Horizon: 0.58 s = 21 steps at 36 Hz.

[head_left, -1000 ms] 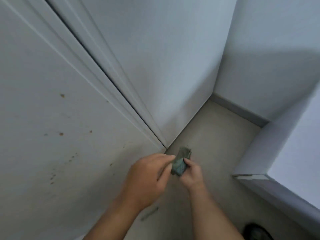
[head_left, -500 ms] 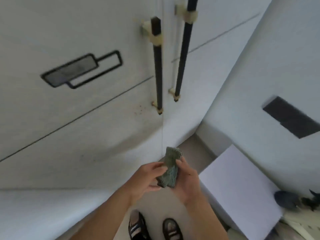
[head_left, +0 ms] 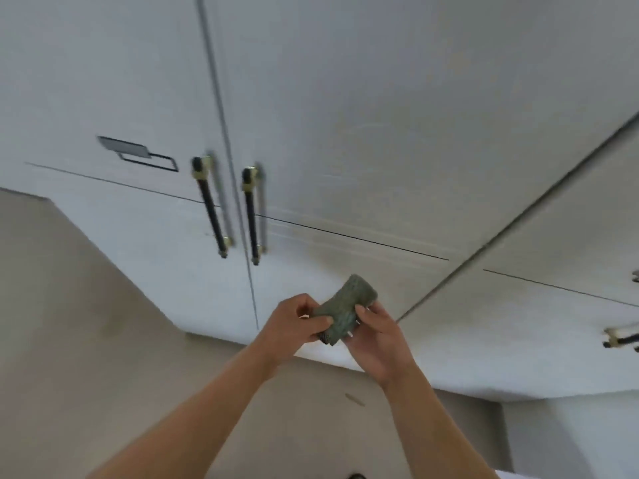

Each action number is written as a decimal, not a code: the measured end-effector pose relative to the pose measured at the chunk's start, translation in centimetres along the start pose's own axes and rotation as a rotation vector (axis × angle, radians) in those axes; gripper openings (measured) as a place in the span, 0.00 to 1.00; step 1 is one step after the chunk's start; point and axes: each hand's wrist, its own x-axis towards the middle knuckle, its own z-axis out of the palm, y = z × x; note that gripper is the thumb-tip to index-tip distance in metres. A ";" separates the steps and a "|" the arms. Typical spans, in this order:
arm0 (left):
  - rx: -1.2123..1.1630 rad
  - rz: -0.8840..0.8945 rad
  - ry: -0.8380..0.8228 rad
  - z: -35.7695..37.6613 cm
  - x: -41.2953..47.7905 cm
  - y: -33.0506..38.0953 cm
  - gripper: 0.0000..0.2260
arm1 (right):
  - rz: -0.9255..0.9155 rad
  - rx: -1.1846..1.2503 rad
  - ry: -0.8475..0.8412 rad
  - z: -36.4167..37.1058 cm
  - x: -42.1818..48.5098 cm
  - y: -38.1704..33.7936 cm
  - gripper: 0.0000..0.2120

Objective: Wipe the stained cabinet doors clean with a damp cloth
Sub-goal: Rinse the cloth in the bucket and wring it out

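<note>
You hold a folded grey-green textured cloth in both hands.
Your left hand pinches its 8 o'clock end; your right hand curls round its 4 o'clock side.

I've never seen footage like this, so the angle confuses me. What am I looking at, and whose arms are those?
No machine here: a person wears a wide-angle camera on the head, looking forward and down, so the bare arms are the wearer's own. The left hand and right hand both grip a folded grey-green cloth in front of white cabinet doors with two black bar handles. Beige floor lies below. The cloth seems not yet against a door.
</note>
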 end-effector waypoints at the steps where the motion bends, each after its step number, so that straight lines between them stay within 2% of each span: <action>1: -0.044 -0.010 0.031 -2.3 -0.9 -0.3 0.09 | 0.027 0.000 -0.013 1.9 0.8 1.7 0.23; 5: -0.223 -0.070 0.238 -19.9 -7.4 -3.9 0.11 | 0.197 -0.063 -0.065 16.5 6.7 14.2 0.21; 6: -0.238 -0.067 0.228 -20.3 -7.9 -3.7 0.11 | 0.199 -0.062 -0.091 17.6 6.9 14.6 0.20; 8: -0.326 -0.096 0.360 -27.7 -11.1 -4.9 0.10 | 0.259 -0.073 -0.182 24.5 9.2 20.2 0.21; 12: -0.507 -0.062 0.535 -39.5 -14.3 -5.5 0.09 | 0.322 -0.103 -0.253 36.3 12.9 27.7 0.23; 14: -0.575 -0.045 0.580 -43.5 -14.7 -5.6 0.07 | 0.352 -0.109 -0.311 40.6 14.7 29.5 0.22; 16: -0.636 -0.047 0.612 -47.7 -14.6 -6.0 0.07 | 0.383 -0.116 -0.334 43.5 17.2 31.4 0.16; 21: -0.723 -0.038 0.667 -58.3 -12.9 -7.6 0.06 | 0.509 -0.090 -0.277 50.4 24.2 36.7 0.14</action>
